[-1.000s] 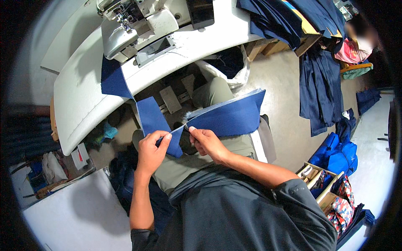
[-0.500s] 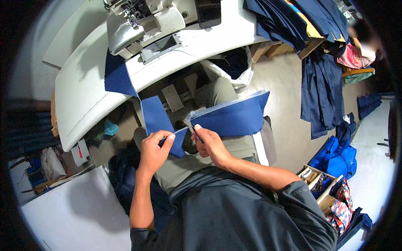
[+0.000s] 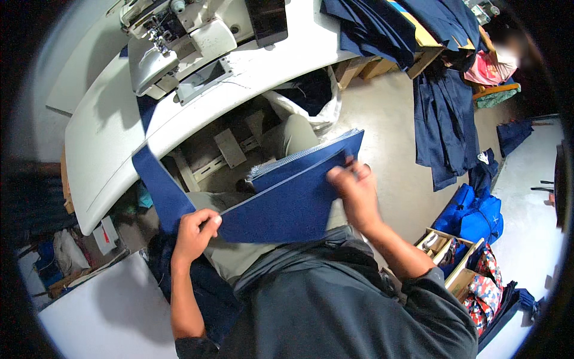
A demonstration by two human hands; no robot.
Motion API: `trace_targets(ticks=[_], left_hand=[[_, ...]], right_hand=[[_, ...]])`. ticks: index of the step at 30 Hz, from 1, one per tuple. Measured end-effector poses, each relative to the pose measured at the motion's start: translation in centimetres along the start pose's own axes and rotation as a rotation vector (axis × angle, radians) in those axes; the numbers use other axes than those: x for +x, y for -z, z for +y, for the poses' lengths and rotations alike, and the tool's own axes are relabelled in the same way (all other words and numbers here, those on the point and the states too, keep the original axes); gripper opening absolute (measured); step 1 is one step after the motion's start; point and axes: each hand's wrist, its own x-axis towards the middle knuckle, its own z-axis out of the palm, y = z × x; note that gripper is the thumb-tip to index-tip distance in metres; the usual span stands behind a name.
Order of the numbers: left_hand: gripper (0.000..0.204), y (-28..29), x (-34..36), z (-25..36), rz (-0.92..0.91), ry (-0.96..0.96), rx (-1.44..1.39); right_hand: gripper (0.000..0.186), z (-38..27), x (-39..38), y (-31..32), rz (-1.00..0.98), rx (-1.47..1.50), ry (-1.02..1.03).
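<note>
My left hand (image 3: pixel 194 227) pinches a blue fabric piece (image 3: pixel 275 215) at its left end, beside another blue length (image 3: pixel 158 182) that hangs from the table edge. My right hand (image 3: pixel 356 191), blurred, is curled at the piece's upper right, with a small dark item (image 3: pixel 348 158) among the fingers that I cannot make out. Behind that piece, over my lap, rests a stack of blue pieces (image 3: pixel 302 160) with pale stitched edges. Above stands a sewing machine (image 3: pixel 206 37) on a white table (image 3: pixel 101 161).
Navy fabric (image 3: pixel 371 33) is piled on a wooden stand at the upper right, near another person (image 3: pixel 496 66). A white sack (image 3: pixel 326 110) sits under the table. At right are a divided wooden box (image 3: pixel 463 275) and a blue bag (image 3: pixel 475 215). A white board (image 3: pixel 101 305) lies lower left.
My right hand has moved up and rightward, and a blue piece now spreads between both hands, in front of the stack. My left hand has moved down and left.
</note>
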Motion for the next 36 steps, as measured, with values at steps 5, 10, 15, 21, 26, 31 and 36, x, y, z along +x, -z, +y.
trace_targets(ticks=[5, 10, 15, 21, 26, 31, 36], left_hand=[[0.014, -1.9, 1.1, -0.7, 0.298, -0.16, -0.011], [0.016, -3.0, 3.4, -0.5, 0.423, -0.12, 0.025], [0.016, -3.4, 3.4, 0.2, 0.442, -0.132, 0.112], [0.017, -3.5, 2.3, 1.0, 0.427, -0.097, 0.063], [0.016, -3.9, 2.2, 0.0, 0.438, -0.113, -0.038], [0.017, -4.3, 2.2, 0.3, 0.44, -0.163, -0.062], [0.018, -4.3, 1.8, 0.2, 0.422, -0.13, -0.082]], right_hand=[[0.012, 0.3, 5.1, 5.6, 0.224, -0.044, 0.106], [0.018, 4.5, 7.2, 7.7, 0.241, -0.22, 0.149], [0.018, 6.7, 7.8, 7.4, 0.405, -0.38, 0.196], [0.021, 2.4, 4.5, 3.7, 0.28, 0.089, 0.355], [0.05, 2.8, 0.7, -2.6, -0.224, 0.193, -0.181], [0.047, 7.7, -0.1, -7.0, -0.466, 0.143, -0.583], [0.046, 8.7, 0.3, -8.8, -0.483, 0.16, -0.576]])
